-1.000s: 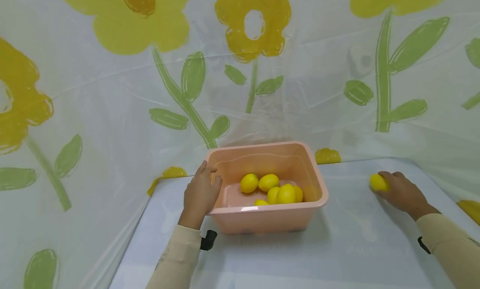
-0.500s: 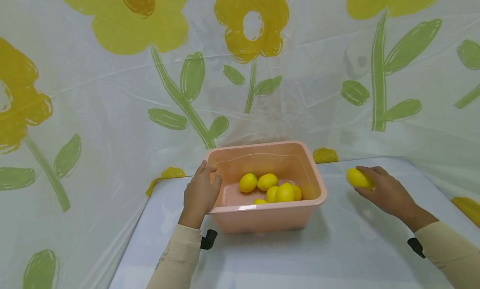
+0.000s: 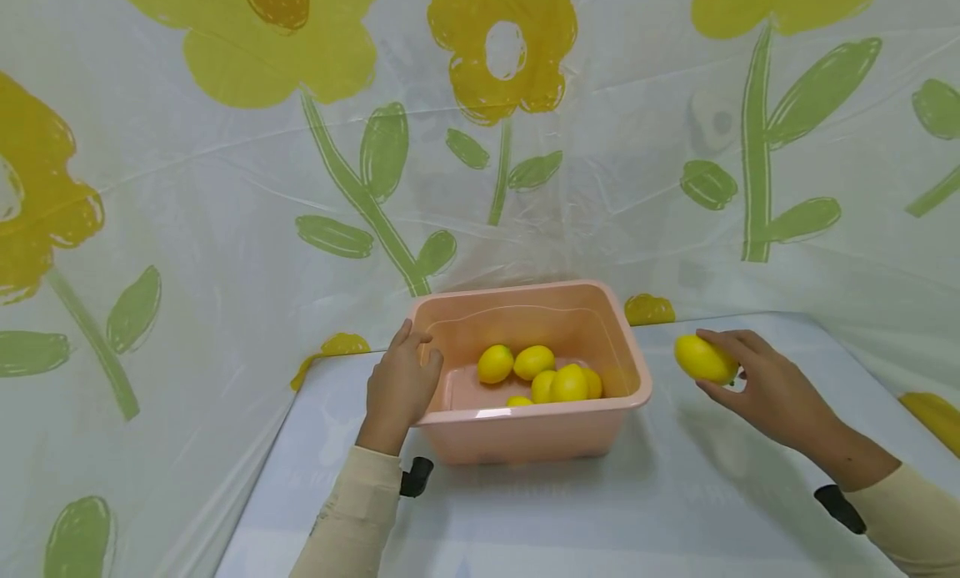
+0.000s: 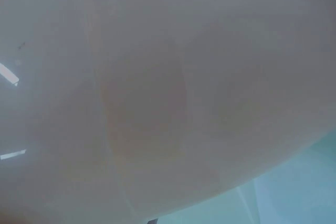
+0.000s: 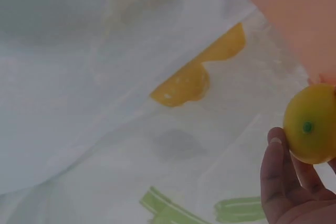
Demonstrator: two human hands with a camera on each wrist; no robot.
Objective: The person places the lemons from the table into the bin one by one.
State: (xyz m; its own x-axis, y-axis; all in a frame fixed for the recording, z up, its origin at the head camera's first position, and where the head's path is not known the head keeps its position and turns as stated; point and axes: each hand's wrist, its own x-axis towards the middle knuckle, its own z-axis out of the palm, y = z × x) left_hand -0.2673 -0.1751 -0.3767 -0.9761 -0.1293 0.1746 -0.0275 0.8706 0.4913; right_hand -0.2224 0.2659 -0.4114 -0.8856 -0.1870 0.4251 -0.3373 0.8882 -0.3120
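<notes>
My right hand (image 3: 780, 399) holds a yellow lemon (image 3: 703, 359) between thumb and fingers, above the table to the right of a pink plastic basin (image 3: 525, 436). The right wrist view shows the green-tipped end of this lemon (image 5: 310, 124) at the fingertips. Inside the basin lie several more lemons (image 3: 534, 363), bunched toward the right and front; the front wall partly hides one. At the basin's left rim, my left hand (image 3: 402, 382) holds on with its fingers bent over the edge. The left wrist view shows pale, blurred surfaces and no hand.
The basin stands on a white-covered table (image 3: 720, 495). Close behind it hangs a pale curtain (image 3: 615, 186) printed with yellow flowers and green leaves; it also runs down the left side. Dark straps (image 3: 840, 509) show at both wrists.
My right hand has lifted the lemon off the table's right side and moved it left toward the basin. The left hand and the basin have stayed in place.
</notes>
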